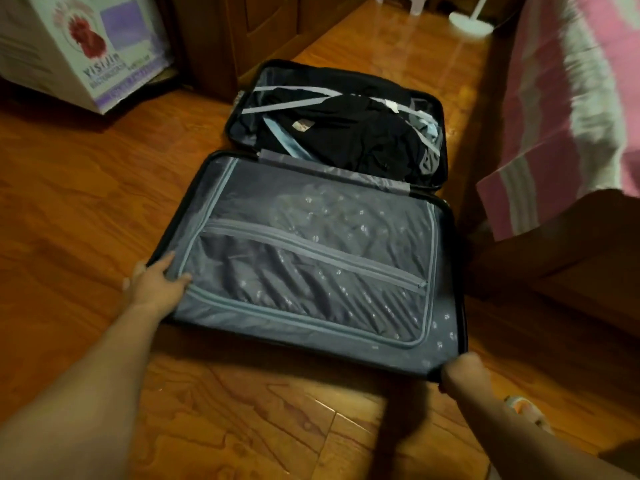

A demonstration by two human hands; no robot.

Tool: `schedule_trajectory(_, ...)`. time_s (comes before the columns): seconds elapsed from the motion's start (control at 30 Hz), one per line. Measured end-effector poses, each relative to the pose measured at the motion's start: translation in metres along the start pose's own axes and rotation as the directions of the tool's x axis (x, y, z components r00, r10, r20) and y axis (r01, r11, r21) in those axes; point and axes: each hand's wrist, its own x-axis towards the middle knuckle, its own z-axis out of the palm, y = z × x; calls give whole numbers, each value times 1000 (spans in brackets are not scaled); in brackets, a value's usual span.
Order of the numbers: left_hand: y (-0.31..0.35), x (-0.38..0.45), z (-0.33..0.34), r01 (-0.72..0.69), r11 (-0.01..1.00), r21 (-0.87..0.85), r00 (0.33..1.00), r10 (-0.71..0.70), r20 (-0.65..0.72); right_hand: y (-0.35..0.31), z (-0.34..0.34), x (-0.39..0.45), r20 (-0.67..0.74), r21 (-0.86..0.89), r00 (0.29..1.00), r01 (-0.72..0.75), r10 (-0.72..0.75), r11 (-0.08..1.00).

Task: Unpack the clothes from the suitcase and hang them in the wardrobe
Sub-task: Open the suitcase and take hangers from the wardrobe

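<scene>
- Glossy orange-brown wooden floor (86, 202) carries an open suitcase (446, 265), its two halves lying flat and joined at a hinge line across the middle.
- The near half is covered by a grey zipped lining panel (311, 271) with a pale paw-print pattern; its zips are closed.
- The far half holds dark clothes (346, 133), a rumpled black heap crossed by pale grey elastic straps (287, 103), with a small tan label showing on the fabric.
- The left hand (156, 282) grips the near half's left rim, thumb lying on the lining and the other fingers wrapped over the outer edge.
- The right hand (462, 370) is at the near half's right front corner, curled against the rim; the fingers are hidden under the shell, so I cannot tell how tightly they clamp it.
- A cardboard box (79, 46) printed with a red flower stands at the far left, beside dark wooden cabinet doors (242, 29).
- A pink and white striped bedcover (571, 116) hangs down on the right.
- A white round lamp or fan base (471, 22) sits on the floor behind the suitcase.
</scene>
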Motion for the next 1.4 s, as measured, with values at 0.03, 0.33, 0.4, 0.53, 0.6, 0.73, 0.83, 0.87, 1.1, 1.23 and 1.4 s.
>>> schedule_trajectory(0.03, 2, -1, 0, -6, 990, -143, 999, -1, -46, -4, -4, 0, -30, 33, 1000, -1, 2, 999)
schedule_trajectory(0.33, 89, -54, 82, 545, 314, -777, 778, -535, 330, -91, 77, -55, 478, -601, 665, 724, -574, 338)
schedule_trajectory(0.4, 105, -47, 81, 547, 273, -791, 770, -535, 347, -110, 81, -39, 449, -674, 712, 667, -540, 319)
schedule_trajectory(0.53, 119, -14, 85, 471, 349, -810, 828, -491, 270, -162, 72, -7, 455, -652, 711, 676, -536, 344)
schedule_trajectory(0.6, 121, 0, 87, 409, 366, -836, 871, -429, 239, -187, 69, 0, 477, -627, 709, 688, -519, 365)
schedule_trajectory(0.73, 126, 60, 78, 351, 344, -871, 933, -207, 294, -269, 52, 35, 601, -673, 649, 726, -466, 142)
schedule_trajectory(0.83, 163, 92, 47, 280, 492, -824, 945, 10, 327, -347, 36, 55, 721, -671, 603, 731, -342, -123)
schedule_trajectory(0.87, 176, 105, 46, 261, 560, -787, 938, 46, 344, -367, 32, 63, 746, -655, 587, 733, -315, -185)
schedule_trajectory(1.1, 269, 206, 57, 132, 857, -499, 921, 79, 381, -432, -1, 169, 691, -586, 556, 805, -463, 92)
schedule_trajectory(1.23, 300, 208, 31, -178, 978, -105, 855, 206, 475, -432, -13, 204, 551, -552, 579, 793, -601, 258)
schedule_trajectory(1.4, 325, 217, 7, -568, 583, 580, 818, 326, 474, -460, -26, 237, 404, -557, 652, 732, -642, 392)
